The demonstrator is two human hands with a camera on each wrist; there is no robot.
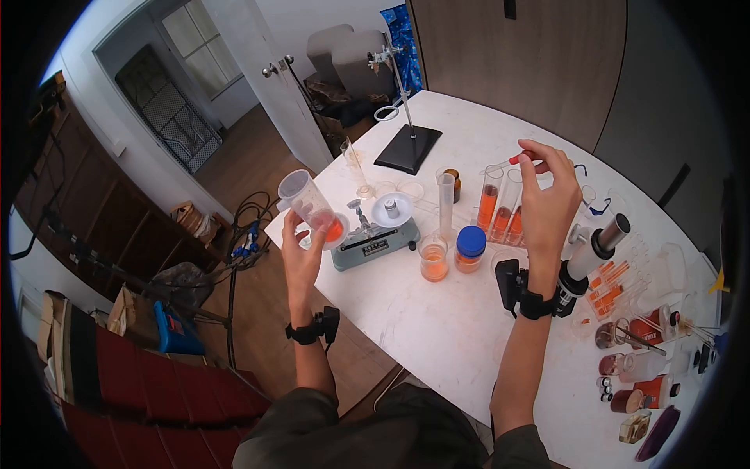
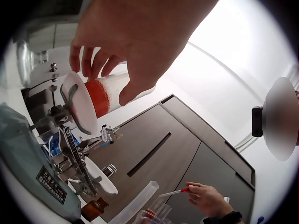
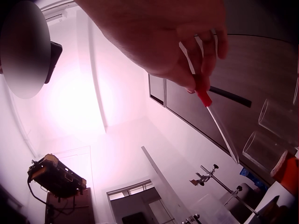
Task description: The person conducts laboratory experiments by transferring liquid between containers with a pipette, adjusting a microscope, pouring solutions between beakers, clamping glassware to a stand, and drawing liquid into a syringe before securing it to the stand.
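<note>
My left hand holds a clear beaker with orange liquid at its bottom, thumb on one side and fingers on the other. In the left wrist view the beaker's base is at the left pan of a balance scale. A small metal weight sits on the right pan. Between thumb and fingers, my right hand pinches the red bulb of a dropper. Its slender tube points toward the open tops of test tubes holding orange liquid, standing in a rack.
A glass beaker of orange liquid and a blue-capped jar stand between my arms. Behind the scale are a measuring cylinder, a brown bottle and a ring stand. A microscope and several bottles crowd the right side.
</note>
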